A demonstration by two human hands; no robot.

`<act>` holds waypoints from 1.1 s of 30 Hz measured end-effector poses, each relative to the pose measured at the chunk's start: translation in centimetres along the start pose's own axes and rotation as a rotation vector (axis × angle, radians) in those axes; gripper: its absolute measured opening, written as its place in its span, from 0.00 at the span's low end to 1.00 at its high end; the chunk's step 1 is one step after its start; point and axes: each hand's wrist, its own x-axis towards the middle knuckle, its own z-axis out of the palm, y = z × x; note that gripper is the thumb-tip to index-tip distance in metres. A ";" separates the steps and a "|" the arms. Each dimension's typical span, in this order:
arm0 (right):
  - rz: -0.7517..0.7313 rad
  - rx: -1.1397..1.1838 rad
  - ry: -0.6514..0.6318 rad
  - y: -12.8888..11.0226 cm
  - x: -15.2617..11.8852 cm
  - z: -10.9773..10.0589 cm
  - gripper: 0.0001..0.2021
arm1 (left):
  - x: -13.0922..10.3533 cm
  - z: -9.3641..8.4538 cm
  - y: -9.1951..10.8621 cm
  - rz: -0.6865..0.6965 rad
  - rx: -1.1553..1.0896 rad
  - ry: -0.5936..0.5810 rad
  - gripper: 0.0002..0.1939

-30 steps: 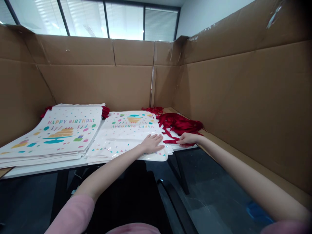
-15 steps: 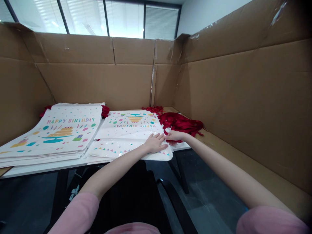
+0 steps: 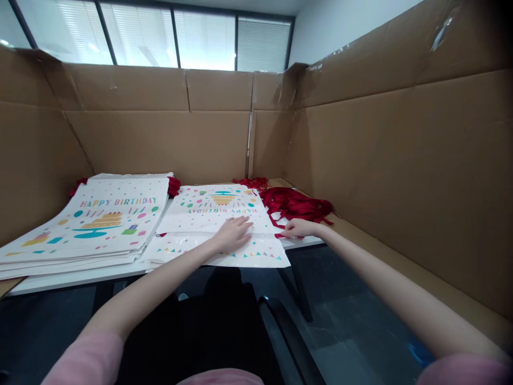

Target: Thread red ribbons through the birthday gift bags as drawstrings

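A white printed sheet [image 3: 260, 245] with a birthday pattern, its lettering upside down, lies on the table. My left hand [image 3: 233, 234] rests on it near the middle, fingers spread. At the sheet's right edge my right hand [image 3: 297, 228] is closed on a red ribbon, whose end shows at the fingertips over the edge. Behind that hand lies a pile of red ribbons [image 3: 294, 203]. A small dark red piece [image 3: 161, 235] sits at the sheet's left edge.
On the left is a stack of printed birthday sheets [image 3: 116, 214] with red ribbon at its upper corners. Cardboard walls [image 3: 160, 139] stand behind and at both sides. Smaller red strings [image 3: 256, 183] lie at the back. A black chair [image 3: 236, 321] is below the table edge.
My left hand has slid left across the sheet, away from its right edge. My right hand has moved slightly right and down, and red ribbon now shows at its fingertips.
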 end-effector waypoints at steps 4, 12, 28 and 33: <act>0.015 -0.223 0.274 0.6 -0.9 0.2 0.12 | -5.8 -4.2 -6.8 -0.227 -0.008 0.101 0.20; -0.078 -0.286 0.533 -8.0 0.7 5.1 0.18 | -15.9 -10.0 -17.0 -0.670 -0.107 -0.170 0.22; -0.010 -0.235 0.571 -13.4 2.9 11.4 0.27 | -16.6 -9.8 -17.2 -0.567 -0.182 -0.305 0.21; 0.125 -0.212 0.662 -13.6 2.3 12.3 0.26 | -16.5 -10.7 -17.0 -0.549 -0.209 -0.295 0.18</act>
